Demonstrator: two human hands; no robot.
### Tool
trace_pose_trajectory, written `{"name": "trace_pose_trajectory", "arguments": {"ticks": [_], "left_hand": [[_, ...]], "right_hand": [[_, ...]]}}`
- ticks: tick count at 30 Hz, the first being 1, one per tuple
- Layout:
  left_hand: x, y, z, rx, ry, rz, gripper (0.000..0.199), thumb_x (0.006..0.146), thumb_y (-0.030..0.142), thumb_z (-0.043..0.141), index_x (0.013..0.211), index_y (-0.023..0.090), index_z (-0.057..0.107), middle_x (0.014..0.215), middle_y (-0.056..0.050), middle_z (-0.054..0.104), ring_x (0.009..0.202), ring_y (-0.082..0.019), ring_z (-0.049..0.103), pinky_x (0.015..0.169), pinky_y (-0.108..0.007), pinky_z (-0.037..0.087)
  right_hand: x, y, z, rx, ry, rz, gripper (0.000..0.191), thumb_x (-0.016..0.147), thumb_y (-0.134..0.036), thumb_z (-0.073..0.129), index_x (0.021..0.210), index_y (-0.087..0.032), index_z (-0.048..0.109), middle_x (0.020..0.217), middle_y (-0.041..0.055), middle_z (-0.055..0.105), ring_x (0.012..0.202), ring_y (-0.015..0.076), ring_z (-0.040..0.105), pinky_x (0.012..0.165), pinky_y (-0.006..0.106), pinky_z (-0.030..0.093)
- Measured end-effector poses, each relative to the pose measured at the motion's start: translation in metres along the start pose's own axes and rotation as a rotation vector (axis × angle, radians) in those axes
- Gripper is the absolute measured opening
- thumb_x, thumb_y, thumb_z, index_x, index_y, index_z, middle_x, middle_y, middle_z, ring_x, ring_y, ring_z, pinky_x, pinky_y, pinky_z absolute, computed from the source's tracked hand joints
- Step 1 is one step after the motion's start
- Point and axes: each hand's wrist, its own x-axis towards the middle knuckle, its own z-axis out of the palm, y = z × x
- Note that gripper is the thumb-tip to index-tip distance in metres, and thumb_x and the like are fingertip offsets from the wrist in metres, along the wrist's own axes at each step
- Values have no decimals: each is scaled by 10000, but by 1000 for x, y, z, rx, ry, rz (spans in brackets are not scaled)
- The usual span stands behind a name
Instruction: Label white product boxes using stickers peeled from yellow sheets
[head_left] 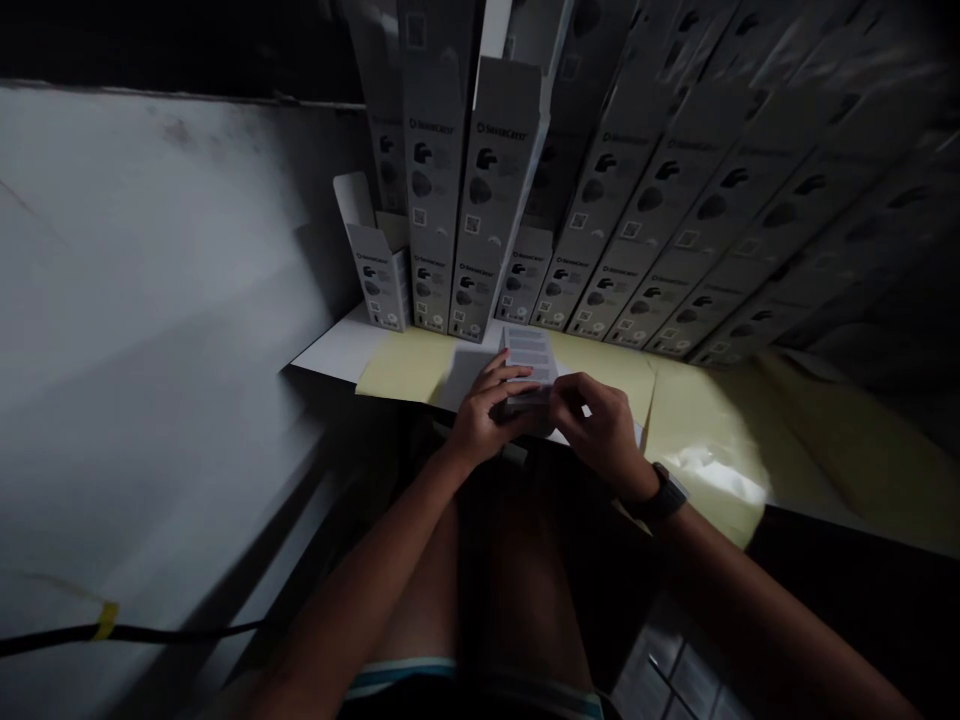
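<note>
A small printed carton (528, 350) lies near the front edge of the table, its face covered with blocks of fine text. My left hand (487, 412) grips it from the left, fingers laid across the printed face and thumb along the near end. At the carton's right near corner is my right hand (596, 420), thumb and forefinger pinched together; whether they hold a flap there is hidden. A dark watch (664, 492) circles the right wrist. Just behind stand matching printed cartons, among them one with its top flaps raised (379, 270).
Stacked cartons (600, 240) form a wall along the back of the table. Yellow sheets (701, 430) cover much of the tabletop. A pale wall (150, 330) rises at left, with a black cable (180, 632) low on it. More boxes (667, 670) sit below at right.
</note>
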Motion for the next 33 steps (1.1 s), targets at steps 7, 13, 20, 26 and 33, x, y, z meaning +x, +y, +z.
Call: {"name": "trace_pose_trajectory", "arguments": {"ticks": [7,13,20,26,33], "left_hand": [[1,0,1,23,20,22,276,809,313,739,1044,174,701,1201,-74,664,1419,-238,418,1174,-497,408],[0,-2,3,-2,49,40,330,799,309,750,1095,184,678,1217,-77,657,1420,-230,420,1167,-488,417],[-2,-1,5,8,55,18,386,795,299,753,1154,190,661,1211,-66,659,1408,-222,433,1171,-494,415],[-2,-2,5,21,49,36,359,800,295,748,1132,185,669,1217,-74,652,1401,-228,437,1173,-497,411],[-1,-1,5,35,52,38,338,804,283,744,1118,182,670,1205,-69,655,1385,-218,453,1174,-492,407]], "right_hand": [[7,-2,-2,305,68,170,116,932,-211,477,818,-187,481,620,-27,468,493,90,429,461,217,353],[7,-4,-6,-141,25,-187,59,894,-118,561,892,-176,549,672,-9,517,577,105,459,559,240,379],[-2,2,-4,-200,-3,-354,144,895,-48,559,965,-168,522,725,19,540,643,129,453,575,253,379],[-2,5,-1,-213,22,-352,129,902,-46,561,949,-161,529,722,19,552,624,116,454,551,237,375],[-4,8,1,-258,15,-363,117,897,-56,574,948,-155,538,716,22,556,633,121,459,554,244,376]]}}
